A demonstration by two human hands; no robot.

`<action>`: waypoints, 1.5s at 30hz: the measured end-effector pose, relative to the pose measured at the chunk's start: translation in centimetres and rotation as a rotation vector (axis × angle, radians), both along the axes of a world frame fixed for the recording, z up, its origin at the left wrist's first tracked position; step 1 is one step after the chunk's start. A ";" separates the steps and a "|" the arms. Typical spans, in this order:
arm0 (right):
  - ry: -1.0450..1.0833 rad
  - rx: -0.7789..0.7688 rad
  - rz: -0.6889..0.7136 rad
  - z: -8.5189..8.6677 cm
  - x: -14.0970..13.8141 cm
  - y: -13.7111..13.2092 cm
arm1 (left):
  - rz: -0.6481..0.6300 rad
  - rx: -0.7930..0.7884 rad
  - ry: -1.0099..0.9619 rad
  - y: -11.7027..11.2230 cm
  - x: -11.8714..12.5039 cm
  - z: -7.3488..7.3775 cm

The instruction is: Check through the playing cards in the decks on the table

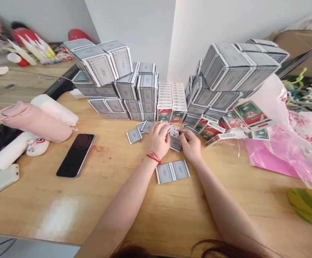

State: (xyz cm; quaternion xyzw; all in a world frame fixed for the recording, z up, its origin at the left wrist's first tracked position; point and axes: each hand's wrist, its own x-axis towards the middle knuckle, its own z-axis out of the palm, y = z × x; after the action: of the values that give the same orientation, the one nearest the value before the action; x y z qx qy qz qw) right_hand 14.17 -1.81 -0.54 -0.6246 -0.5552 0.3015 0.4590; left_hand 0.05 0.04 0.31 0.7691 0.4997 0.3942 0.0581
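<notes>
My left hand, with a red string on its wrist, curls its fingers over playing cards at the middle of the table. My right hand pinches the edge of a playing card whose red pips face up. Below it, between the hands, lies a grey-backed card. Some loose grey-backed cards lie left of my left hand. Nearer to me, two cards laid side by side form a face-down row under my wrists. My fingers partly hide the cards they touch.
Grey card-covered blocks are stacked at the left and right. Between them stand columns of card boxes. Green-and-red card boxes lie right. A phone and a pink bottle are left; plastic wrapping lies right.
</notes>
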 end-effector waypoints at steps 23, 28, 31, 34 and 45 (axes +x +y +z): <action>-0.065 0.020 0.038 0.0 -0.1 0.0 | 0.003 -0.183 0.314 0.4 -0.2 -0.5; -0.085 0.019 0.027 -0.2 0.0 0.0 | 0.021 -0.180 0.312 0.3 -0.2 -0.6; -0.098 0.013 0.026 -0.3 0.1 -0.1 | 0.026 -0.190 0.339 0.2 -0.2 -0.7; -0.109 0.012 0.025 -0.4 0.1 0.0 | 0.021 -0.191 0.362 0.1 -0.2 -0.9; -0.124 0.007 0.041 -0.3 0.1 0.0 | 0.032 -0.167 0.268 0.4 -0.2 -0.6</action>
State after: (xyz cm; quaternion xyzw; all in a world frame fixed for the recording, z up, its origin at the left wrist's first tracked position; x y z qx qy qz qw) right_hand 14.23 -1.79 -0.83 -0.6292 -0.5963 0.2696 0.4194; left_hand -0.14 0.42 -0.26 0.7992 0.5462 0.2463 0.0482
